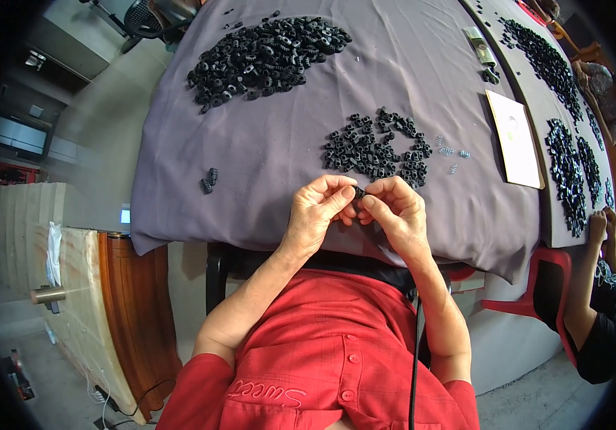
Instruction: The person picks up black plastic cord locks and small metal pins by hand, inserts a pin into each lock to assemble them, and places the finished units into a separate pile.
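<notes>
Near the table's front edge, my left hand (316, 209) and my right hand (398, 213) meet with fingertips pinched together. Between them is a small black plastic part (359, 192), mostly covered by the fingers, so its exact shape is hidden. Just beyond my hands lies a loose pile of small, blocky black plastic pieces (372, 147). To its right are several thin metal springs (446, 151). A couple of ribbed black pieces (209, 180) lie apart on the left.
A large heap of black ribbed pieces (268, 61) covers the far left of the grey tablecloth (422, 79). A white card (514, 140) and a small packet (479, 46) lie at right. Beyond, another table holds more black pieces (566, 172), with a co-worker's hands (602, 226) at its edge.
</notes>
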Tool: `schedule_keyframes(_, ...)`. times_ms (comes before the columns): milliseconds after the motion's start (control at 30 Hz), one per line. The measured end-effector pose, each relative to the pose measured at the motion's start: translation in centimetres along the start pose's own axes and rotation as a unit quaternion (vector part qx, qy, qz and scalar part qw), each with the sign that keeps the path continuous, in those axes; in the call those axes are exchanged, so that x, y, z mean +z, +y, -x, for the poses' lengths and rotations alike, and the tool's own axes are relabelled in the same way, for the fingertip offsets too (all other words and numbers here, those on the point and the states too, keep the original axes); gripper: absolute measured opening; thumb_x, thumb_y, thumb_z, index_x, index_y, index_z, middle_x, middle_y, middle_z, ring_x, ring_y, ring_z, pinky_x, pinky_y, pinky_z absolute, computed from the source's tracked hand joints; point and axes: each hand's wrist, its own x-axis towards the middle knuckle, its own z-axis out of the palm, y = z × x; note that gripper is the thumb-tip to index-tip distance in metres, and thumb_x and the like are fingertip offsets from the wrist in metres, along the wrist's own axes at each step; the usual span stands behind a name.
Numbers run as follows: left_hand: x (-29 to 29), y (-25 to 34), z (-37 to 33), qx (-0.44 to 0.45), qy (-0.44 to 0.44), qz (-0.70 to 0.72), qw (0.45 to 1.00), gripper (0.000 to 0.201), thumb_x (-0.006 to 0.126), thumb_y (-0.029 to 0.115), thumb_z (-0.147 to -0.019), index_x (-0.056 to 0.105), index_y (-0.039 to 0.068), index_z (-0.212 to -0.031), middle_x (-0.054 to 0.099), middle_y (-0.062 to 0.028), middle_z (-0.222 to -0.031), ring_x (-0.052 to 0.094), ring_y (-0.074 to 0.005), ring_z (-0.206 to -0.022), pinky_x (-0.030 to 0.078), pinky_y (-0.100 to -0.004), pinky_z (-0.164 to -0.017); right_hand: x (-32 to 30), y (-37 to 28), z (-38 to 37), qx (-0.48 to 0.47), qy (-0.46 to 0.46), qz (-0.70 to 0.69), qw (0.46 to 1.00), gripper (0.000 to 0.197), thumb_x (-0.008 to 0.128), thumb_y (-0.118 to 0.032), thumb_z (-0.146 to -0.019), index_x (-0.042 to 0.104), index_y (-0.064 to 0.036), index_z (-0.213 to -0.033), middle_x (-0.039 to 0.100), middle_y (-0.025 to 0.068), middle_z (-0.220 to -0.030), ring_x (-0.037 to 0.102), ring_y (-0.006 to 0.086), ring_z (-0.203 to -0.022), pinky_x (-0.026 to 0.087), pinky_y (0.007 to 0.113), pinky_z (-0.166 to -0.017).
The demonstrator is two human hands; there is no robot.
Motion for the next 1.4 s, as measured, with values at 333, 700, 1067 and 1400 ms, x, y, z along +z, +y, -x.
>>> schedule_keyframes(333,-0.2,-0.1,0.0,0.006,0.01,-0.035,0.999,0.016,0.068,0.016,-0.089,0.067,0.004,-0.099,0.063,-0.0004,-0.073,0.057,-0.0061,-0.059,0.046,-0.0197,-0.051,-0.7,0.6,-0.3,0.01,-0.038,0.019,0.999,0.006,0.064,-0.001,-0.086,0.06,-0.0012,-0.089,0.065,0.0048,-0.078,0.062,0.0095,-0.065,0.053,0.023,-0.059)
schedule_keyframes(700,0.8,-1.3,0.5,0.171,0.051,-0.174,0.968,0.012,0.067,0.01,-0.089,0.067,0.003,-0.098,0.062,0.0007,-0.077,0.054,-0.0038,-0.06,0.046,-0.0188,-0.051,-0.3,1.1,0.1,-0.03,-0.001,0.156,0.987,0.005,0.063,0.002,-0.084,0.059,-0.0017,-0.085,0.063,0.0007,-0.073,0.058,0.0057,-0.063,0.049,0.022,-0.057)
schedule_keyframes(1067,-1.0,0.2,0.1,0.021,-0.012,-0.007,1.0,0.022,0.066,0.01,-0.089,0.06,0.004,-0.109,0.061,-0.0003,-0.077,0.051,-0.0043,-0.057,0.042,-0.0186,-0.051,0.1,0.9,0.2,-0.07,-0.065,0.11,0.989,0.022,0.072,-0.003,-0.081,0.057,0.0025,-0.095,0.063,0.0049,-0.075,0.059,0.0081,-0.064,0.049,0.024,-0.059)
schedule_keyframes(1400,-0.9,1.9,-0.8,-0.074,-0.086,-0.015,0.993,0.032,0.066,0.007,-0.087,0.054,0.001,-0.116,0.064,-0.0046,-0.085,0.054,-0.0048,-0.06,0.044,-0.0182,-0.051,-0.4,-1.0,-0.5,-0.118,-0.123,0.288,0.942,0.039,0.078,-0.013,-0.075,0.064,-0.0017,-0.109,0.055,0.0056,-0.088,0.053,0.0122,-0.07,0.045,0.026,-0.063)
